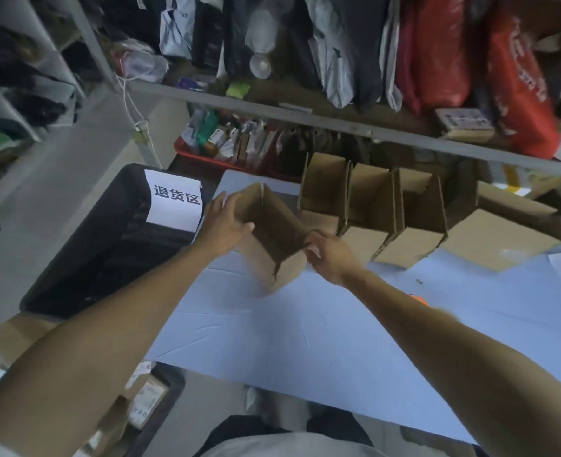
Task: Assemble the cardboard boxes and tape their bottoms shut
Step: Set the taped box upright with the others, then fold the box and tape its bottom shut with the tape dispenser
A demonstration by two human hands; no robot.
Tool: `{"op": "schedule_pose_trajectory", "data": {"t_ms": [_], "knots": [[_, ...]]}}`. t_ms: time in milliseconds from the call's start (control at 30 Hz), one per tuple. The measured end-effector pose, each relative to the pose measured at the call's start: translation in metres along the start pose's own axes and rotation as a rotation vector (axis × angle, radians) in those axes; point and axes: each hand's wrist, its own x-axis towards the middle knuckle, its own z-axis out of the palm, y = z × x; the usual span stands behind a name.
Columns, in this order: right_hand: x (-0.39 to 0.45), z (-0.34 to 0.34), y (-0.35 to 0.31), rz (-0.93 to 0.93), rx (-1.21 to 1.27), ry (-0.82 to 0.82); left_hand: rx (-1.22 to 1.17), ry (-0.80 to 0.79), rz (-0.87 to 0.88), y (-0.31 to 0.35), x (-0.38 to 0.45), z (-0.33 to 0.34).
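We found the box [274, 232] at the table's [305, 331] far edge, near twelve o'clock, opened square with flaps up. The left hand [223, 222] gripped its nine o'clock wall; the right hand [330, 255] pinched the three o'clock corner. Three finished boxes [371, 212] stood at two o'clock. We judged this the squaring step; folding the bottom flaps and taping would follow. No tape was visible.

I see dim, flat indoor light with a bluish cast and soft shadows. Motion blur smears the whole frame; wide-angle distortion bends the far shelf rail [338, 122].
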Motion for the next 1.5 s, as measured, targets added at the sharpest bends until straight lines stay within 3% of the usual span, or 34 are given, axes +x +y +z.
{"op": "schedule_pose_trajectory", "data": {"t_ms": [167, 300, 500, 767, 967, 1333, 1500], "knots": [[-0.026, 0.005, 0.012, 0.170, 0.243, -0.012, -0.107, -0.131, -0.072, 0.009, 0.001, 0.015], [-0.036, 0.011, 0.012, 0.222, 0.300, -0.023, -0.004, -0.059, -0.001, 0.014, -0.007, 0.031], [-0.050, 0.024, 0.017, 0.244, 0.342, 0.049, -0.055, -0.166, 0.135, 0.021, -0.027, 0.036], [-0.079, 0.013, 0.042, 0.292, 0.636, 0.081, 0.069, -0.065, 0.164, 0.044, -0.033, 0.048], [-0.113, 0.023, 0.078, 0.593, 0.877, 0.082, -0.018, -0.304, 0.105, 0.047, -0.048, 0.088], [-0.174, 0.021, 0.124, 0.646, 0.787, 0.104, -0.054, -0.498, 0.022, 0.065, -0.072, 0.186], [-0.191, -0.003, 0.157, 0.724, 0.531, 0.212, 0.033, -0.509, -0.025, 0.085, -0.068, 0.201]]}}
